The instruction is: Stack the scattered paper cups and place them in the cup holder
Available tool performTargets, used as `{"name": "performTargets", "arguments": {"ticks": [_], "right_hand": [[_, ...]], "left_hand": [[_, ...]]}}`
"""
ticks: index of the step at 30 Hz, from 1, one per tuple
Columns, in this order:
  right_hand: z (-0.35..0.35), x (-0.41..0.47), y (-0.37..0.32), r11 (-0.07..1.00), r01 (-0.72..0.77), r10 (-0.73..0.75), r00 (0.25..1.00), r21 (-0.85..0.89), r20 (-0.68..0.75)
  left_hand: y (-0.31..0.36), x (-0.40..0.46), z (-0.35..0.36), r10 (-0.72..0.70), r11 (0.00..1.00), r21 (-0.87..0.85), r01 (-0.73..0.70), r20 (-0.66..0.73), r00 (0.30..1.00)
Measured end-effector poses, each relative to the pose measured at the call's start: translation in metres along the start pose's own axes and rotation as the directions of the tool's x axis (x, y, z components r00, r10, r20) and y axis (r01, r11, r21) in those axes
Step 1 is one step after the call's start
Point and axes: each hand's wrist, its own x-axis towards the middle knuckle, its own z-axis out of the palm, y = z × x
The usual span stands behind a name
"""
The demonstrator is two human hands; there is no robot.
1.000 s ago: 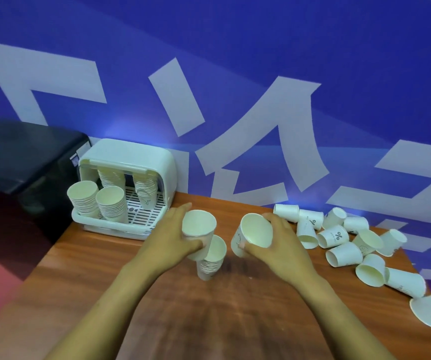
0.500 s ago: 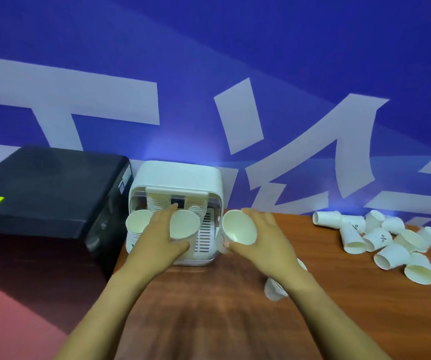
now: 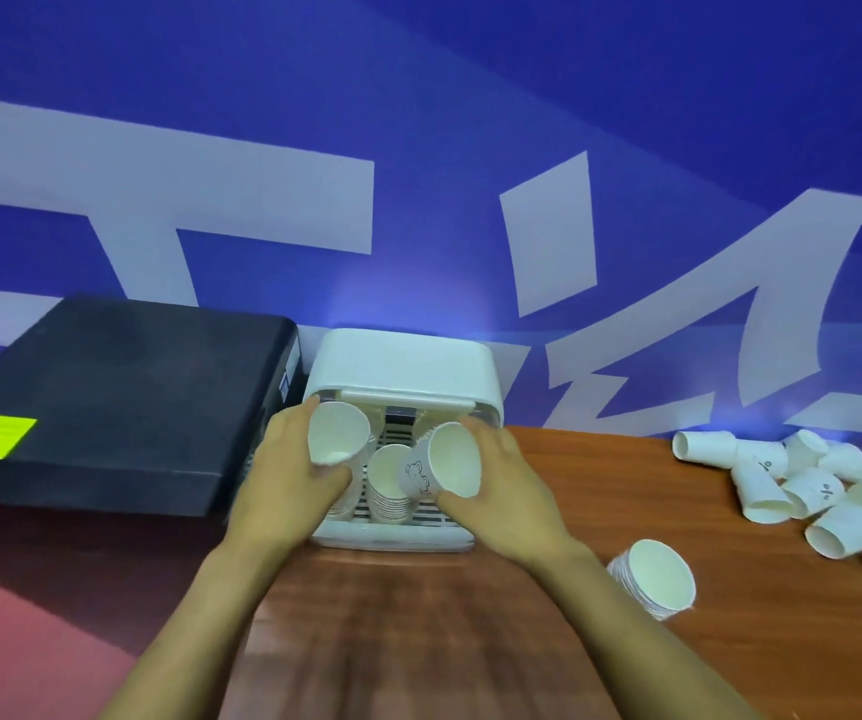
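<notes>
2 bare arms reach forward over the brown wooden table. On the table near the right arm, a short stack of paper cups lies tipped with its open mouth facing up toward the camera, and no hand touches it. Farther on, both hands are in front of the white cup holder. The left hand holds a white paper cup; its fingers curl round the far side and the thumb sits under the cup's rim, so the cup's mouth faces the camera. This cup sits on top of a stack, whose ribbed rims show below the hand at the left of the holder's tray. The right hand holds a cup with a little bear drawing; the fingers wrap round its right side and the thumb presses below the rim. That cup is tilted, and its bottom points down to the left. Between the 2 hands, another stack of cups stands upright in the holder's slotted tray. More cups hang upside down deeper inside the holder, but they are hard to see. Far to the right, many loose cups lie on their sides in a heap on the table. A black box with a yellow label sits just left of the holder. Behind it all is a blue wall with big white shapes.
</notes>
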Motion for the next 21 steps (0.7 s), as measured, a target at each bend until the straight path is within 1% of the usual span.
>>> {"name": "performTargets", "arguments": {"ticks": [5,9,12,16,18,21], "right_hand": [[0.02,0.02,-0.007,1.0,-0.01,0.01,1.0,0.002,0.021],[0.035,0.03,-0.01,1.0,0.001,0.0,0.999,-0.03,0.036],[0.043,0.036,-0.008,0.999,-0.025,0.026,0.999,-0.039,0.026],[0.052,0.043,-0.003,0.995,-0.057,0.06,0.998,-0.086,0.036],[0.056,0.047,0.0,0.993,-0.05,0.055,0.997,-0.105,0.049],[0.061,0.049,0.003,0.994,-0.032,0.041,0.995,-0.108,0.086]], "left_hand": [[-0.014,0.016,0.003,-0.016,0.999,0.035,0.015,0.028,0.999],[-0.022,0.021,0.012,-0.052,0.997,0.057,0.049,0.053,0.997],[-0.029,0.025,0.018,-0.069,0.996,0.063,0.066,0.044,0.997],[-0.033,0.031,0.022,-0.047,0.998,0.033,0.046,0.014,0.999],[-0.036,0.031,0.023,-0.071,0.997,0.03,0.071,0.002,0.997],[-0.045,0.03,0.031,-0.122,0.991,0.067,0.12,0.038,0.992]]}}
